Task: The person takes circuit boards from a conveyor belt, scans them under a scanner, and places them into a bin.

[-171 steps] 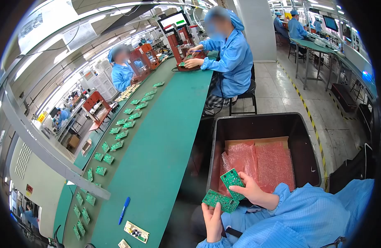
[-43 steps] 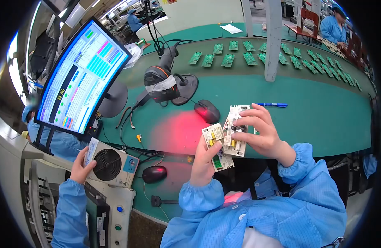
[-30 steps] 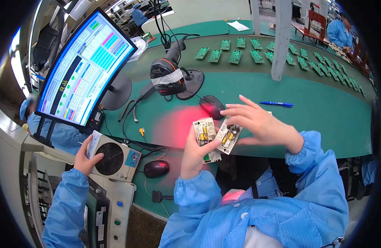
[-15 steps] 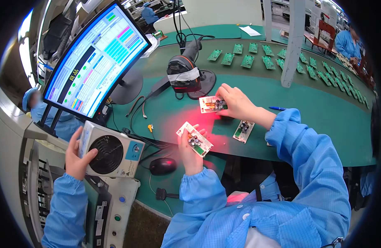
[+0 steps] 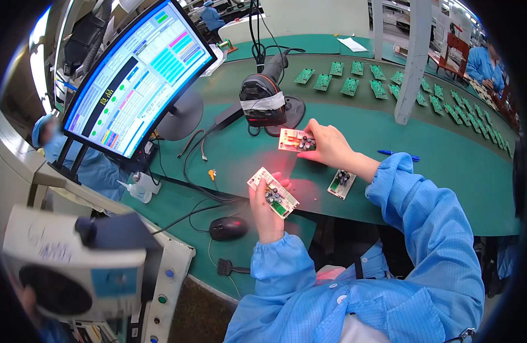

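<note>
My left hand (image 5: 268, 211) holds a circuit board (image 5: 273, 192) with white edges and several capacitors, tilted, thumb on its face. My right hand (image 5: 331, 146) pinches the right end of a second circuit board (image 5: 298, 140), in front of the barcode scanner (image 5: 262, 102) on its stand. Red light from the scanner falls on the green mat around both boards. A third circuit board (image 5: 341, 183) lies on the mat below my right wrist.
A monitor (image 5: 139, 77) stands at left. A co-worker's hand (image 5: 29, 300) is on a blurred fan unit (image 5: 74, 268). A mouse (image 5: 228, 228), a brush (image 5: 232, 267), a blue pen (image 5: 398, 155) and a white bottle (image 5: 140, 190) lie around. Several green boards (image 5: 349, 87) sit at the back.
The co-worker's hand has carried the fan unit down and left, uncovering the white bottle. Both my hands still hold their boards, almost unmoved. The view has shifted slightly.
</note>
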Demonstrator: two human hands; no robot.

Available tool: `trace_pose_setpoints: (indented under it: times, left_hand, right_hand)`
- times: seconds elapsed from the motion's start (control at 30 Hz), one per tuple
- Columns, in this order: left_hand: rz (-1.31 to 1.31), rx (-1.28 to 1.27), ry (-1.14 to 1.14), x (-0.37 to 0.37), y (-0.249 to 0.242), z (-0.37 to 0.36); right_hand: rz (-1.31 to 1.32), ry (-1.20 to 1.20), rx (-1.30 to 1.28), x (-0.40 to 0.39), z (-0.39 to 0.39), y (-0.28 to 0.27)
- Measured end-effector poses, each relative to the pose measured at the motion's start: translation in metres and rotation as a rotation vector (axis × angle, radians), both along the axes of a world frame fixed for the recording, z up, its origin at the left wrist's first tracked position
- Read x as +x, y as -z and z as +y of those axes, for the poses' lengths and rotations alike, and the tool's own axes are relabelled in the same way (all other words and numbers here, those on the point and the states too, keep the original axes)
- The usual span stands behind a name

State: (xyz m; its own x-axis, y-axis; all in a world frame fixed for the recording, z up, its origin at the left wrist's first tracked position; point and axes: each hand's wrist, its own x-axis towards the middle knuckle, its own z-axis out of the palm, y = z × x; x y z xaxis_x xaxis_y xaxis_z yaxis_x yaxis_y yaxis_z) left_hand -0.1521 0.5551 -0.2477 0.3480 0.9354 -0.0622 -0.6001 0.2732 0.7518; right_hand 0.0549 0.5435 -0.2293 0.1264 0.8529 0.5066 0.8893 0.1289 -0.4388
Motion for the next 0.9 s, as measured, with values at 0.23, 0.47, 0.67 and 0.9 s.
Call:
trace_pose_setpoints:
  times: [0.23, 0.47, 0.67, 0.9]
  left_hand:
    - [0.004, 0.033, 0.003, -0.0015, 0.0018, 0.002]
    - [0.011, 0.03, 0.005, -0.0021, 0.0025, 0.0035]
    - [0.004, 0.031, 0.007, -0.0022, 0.0047, 0.0058]
    - [0.012, 0.037, 0.001, -0.0025, 0.0081, 0.0077]
  right_hand:
    - [-0.098, -0.06, -0.015, -0.0077, -0.003, 0.0021]
    - [-0.091, -0.036, -0.051, -0.0085, 0.0045, 0.005]
    - [-0.071, -0.081, -0.056, -0.0095, -0.0017, 0.0058]
    - [-0.065, -0.114, -0.079, -0.0109, -0.0053, 0.0034]
